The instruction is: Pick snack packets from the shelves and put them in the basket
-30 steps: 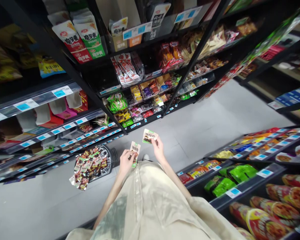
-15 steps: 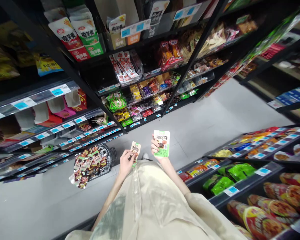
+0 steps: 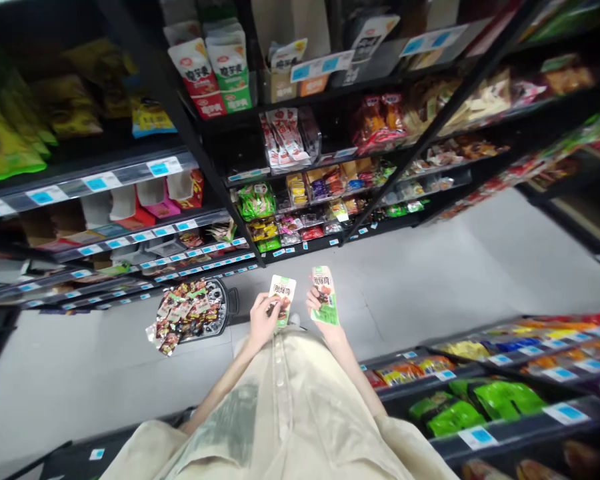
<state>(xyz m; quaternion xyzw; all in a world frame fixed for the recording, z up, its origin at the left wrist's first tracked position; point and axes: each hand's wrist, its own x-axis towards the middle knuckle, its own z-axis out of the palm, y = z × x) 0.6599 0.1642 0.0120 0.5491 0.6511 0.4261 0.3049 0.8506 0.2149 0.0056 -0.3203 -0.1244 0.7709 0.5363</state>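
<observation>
My left hand (image 3: 263, 321) pinches a small snack packet (image 3: 283, 288) by its side, with fingers and thumb across its lower half. The packet is cream-white and green with dark printed characters and a food picture. A matching snack packet (image 3: 324, 283) is gripped in my right hand (image 3: 312, 300), whose fingers wrap its left edge; it is tilted slightly. The two packets are side by side in front of my body, apart from each other. On the floor to the left sits a dark basket (image 3: 229, 303) heaped with snack packets (image 3: 185, 308).
Tall dark shelves of bagged snacks line the left and front, with price labels (image 3: 164, 167) along their edges. A lower shelf at the right holds green bags (image 3: 510, 399) and other packets. Grey tiled floor (image 3: 380, 287) runs between them.
The left packet has turned to show its face more fully and risen a little; the right packet has turned partly edge-on. The packets are closer together. My view has shifted left.
</observation>
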